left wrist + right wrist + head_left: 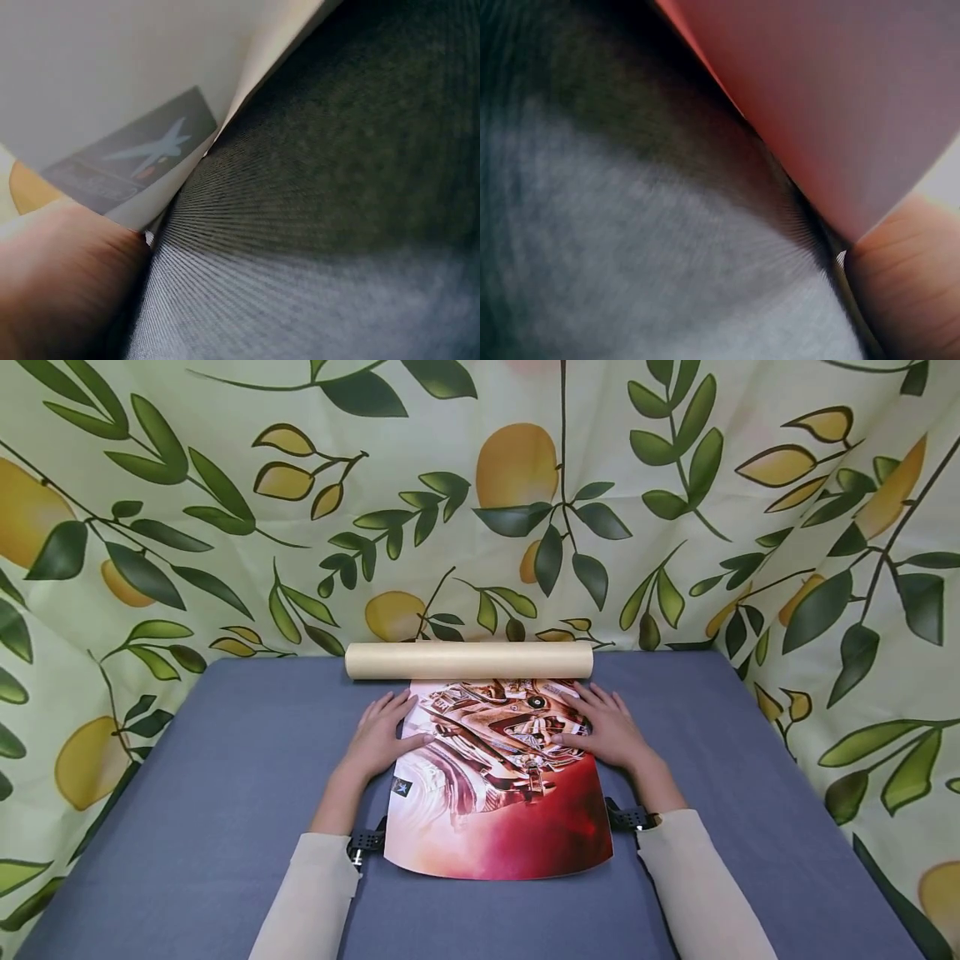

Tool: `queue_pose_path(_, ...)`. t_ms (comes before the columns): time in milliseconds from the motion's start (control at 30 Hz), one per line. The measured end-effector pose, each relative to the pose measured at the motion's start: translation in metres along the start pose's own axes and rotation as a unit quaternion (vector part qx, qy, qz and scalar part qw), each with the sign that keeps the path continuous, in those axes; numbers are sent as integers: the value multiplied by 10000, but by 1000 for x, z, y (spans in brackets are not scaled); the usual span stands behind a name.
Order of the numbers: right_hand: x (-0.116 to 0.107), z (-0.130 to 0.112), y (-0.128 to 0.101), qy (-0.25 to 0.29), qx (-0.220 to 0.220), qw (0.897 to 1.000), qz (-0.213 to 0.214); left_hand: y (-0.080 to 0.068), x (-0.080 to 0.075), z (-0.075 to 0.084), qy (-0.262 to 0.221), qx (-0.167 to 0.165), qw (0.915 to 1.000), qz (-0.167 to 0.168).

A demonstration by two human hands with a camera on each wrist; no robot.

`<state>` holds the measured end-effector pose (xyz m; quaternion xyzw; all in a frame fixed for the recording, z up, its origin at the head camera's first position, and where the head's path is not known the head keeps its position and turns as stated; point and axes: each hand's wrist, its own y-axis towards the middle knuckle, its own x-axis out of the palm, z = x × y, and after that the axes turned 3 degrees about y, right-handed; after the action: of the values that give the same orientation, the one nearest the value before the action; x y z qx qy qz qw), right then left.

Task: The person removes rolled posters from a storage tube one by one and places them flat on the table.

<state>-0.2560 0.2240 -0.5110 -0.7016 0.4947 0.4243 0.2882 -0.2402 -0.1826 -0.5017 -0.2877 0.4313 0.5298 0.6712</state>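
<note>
A glossy printed poster (pixel 495 839) with a machine-like picture in red and white lies partly unrolled on the table. Its far part is still a cream-backed roll (pixel 469 661). My left hand (pixel 381 735) rests on the poster's left edge, fingers straight and pointing toward the roll. On the opposite edge my right hand (pixel 611 727) lies likewise, thumb over the print. The near end curves up off the cloth. In the left wrist view a dark logo patch (pixel 142 154) shows beside the hand; the right wrist view has the poster's pinkish edge (pixel 840 97). Fingertips are hidden in both wrist views.
Blue-grey cloth (pixel 225 827) covers the table. A curtain (pixel 420 460) printed with leaves and fruit hangs behind it and along both sides, close behind the roll. Dark wrist straps (pixel 367 839) sit under both forearms, beside the poster's near end.
</note>
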Motion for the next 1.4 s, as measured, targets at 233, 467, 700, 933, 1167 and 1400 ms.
queue_pose_path(233, 0, 4, 0, 1193, 114, 9884, 931, 0, 1, -3, -161, 17, 9996, 212)
queue_pose_path(467, -2, 4, -1, 2583, 838, 9394, 2093, -1, 0, -4, -1140, -275, 9922, 412)
queue_pose_path(700, -9, 0, 10, 3211, 1065, 9119, 2322, 1, -9, -3, -1499, -230, 9871, 505)
queue_pose_path(933, -32, 1, 23, 3576, 1344, 9012, 2045, 19, -45, 13, -981, 155, 9947, 257)
queue_pose_path(1167, -53, 2, 43, 3536, 1452, 9124, 1462, 50, -84, 56, -231, 221, 9994, -163)
queue_pose_path(1400, -58, 11, 62, 3855, 1653, 9033, 899, 89, -83, 99, 844, 373, 9943, -542)
